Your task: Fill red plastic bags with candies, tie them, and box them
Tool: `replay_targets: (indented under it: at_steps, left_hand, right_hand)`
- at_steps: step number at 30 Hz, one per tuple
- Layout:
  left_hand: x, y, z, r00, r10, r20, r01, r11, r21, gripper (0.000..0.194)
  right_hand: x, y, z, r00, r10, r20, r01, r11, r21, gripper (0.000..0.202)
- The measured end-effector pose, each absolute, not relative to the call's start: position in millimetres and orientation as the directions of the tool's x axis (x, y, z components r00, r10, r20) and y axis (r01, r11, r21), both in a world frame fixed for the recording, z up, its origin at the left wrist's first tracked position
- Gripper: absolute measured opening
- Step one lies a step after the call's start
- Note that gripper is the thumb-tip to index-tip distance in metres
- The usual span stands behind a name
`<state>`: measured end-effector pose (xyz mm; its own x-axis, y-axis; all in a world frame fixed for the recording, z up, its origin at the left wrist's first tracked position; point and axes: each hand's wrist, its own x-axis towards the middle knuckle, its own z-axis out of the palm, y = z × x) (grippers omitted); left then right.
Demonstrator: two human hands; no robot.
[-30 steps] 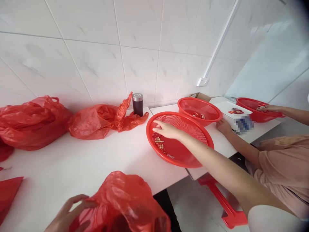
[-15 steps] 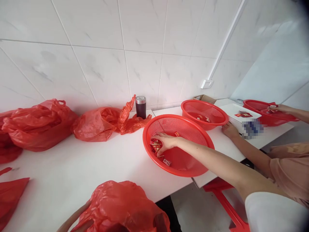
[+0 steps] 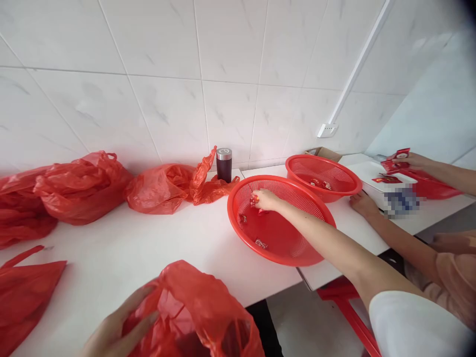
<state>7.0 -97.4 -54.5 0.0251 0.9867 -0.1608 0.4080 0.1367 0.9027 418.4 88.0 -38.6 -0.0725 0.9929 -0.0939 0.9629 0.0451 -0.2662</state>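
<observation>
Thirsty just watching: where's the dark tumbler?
In the head view, the dark tumbler stands just left of centre, by the wall, behind the end of a red bag.

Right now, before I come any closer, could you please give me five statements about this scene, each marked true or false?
1. The left hand holds a red plastic bag. True.
2. The right hand is outside every basket. False: it is inside the nearest red basket.
3. The tumbler lies on its side. False: it stands upright.
4. A co-worker's hand holds a red packet. True.
5. The wall socket is black. False: it is white.
</observation>
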Motion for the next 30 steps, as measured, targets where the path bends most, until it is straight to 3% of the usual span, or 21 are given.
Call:
replay_targets:
  at_steps: [6, 11, 15, 18, 21, 23, 26, 30]
  left_hand:
    - [42.9, -68.7, -31.7, 0.15, 0.95, -0.275, 0.184, 0.247, 0.952, 0.075]
    - [55.9, -55.3, -30.4, 0.178, 0.931, -0.317, 0.069, 0.31, 0.948, 0.082]
    - [57.0, -52.3, -36.8, 0.179, 0.932, -0.315, 0.115, 0.299, 0.947, 0.075]
    - [59.0, -53.9, -37.9, 0.216, 0.938, -0.272, 0.101, 0.256, 0.962, 0.071]
    - [56.4, -57.5, -37.9, 0.266, 0.928, -0.259, 0.147, 0.227, 0.963, 0.076]
    - [50.3, -60.0, -39.7, 0.242, 0.936, -0.254, 0.25, 0.193, 0.949, 0.079]
    - [37.2, -62.5, -46.1, 0.261, 0.942, -0.213, 0.43, 0.084, 0.899, 0.072]
    - [23.3, -66.9, -56.5, 0.239, 0.958, -0.161, 0.658, -0.038, 0.752, 0.057]
  right_hand:
    - [405.3, 78.2, 2.6, -0.022, 0.999, 0.037, 0.905, 0.035, -0.425, 0.027]
    - [385.1, 41.3, 32.3, -0.068, 0.995, 0.07, 0.825, 0.096, -0.557, 0.02]
    - [334.5, -14.8, 44.6, -0.193, 0.929, 0.317, 0.657, 0.362, -0.661, 0.015]
    - [282.9, -57.5, 26.5, -0.394, 0.79, 0.47, 0.565, 0.612, -0.554, 0.01]
    - [247.3, -76.9, -14.6, -0.57, 0.759, 0.315, 0.629, 0.649, -0.428, 0.019]
    - [240.5, -72.3, -42.0, -0.595, 0.782, 0.184, 0.686, 0.614, -0.391, 0.026]
    - [248.8, -50.6, -61.6, -0.54, 0.837, 0.088, 0.745, 0.524, -0.414, 0.027]
    - [263.0, -31.3, -49.1, -0.401, 0.913, 0.073, 0.823, 0.394, -0.408, 0.026]
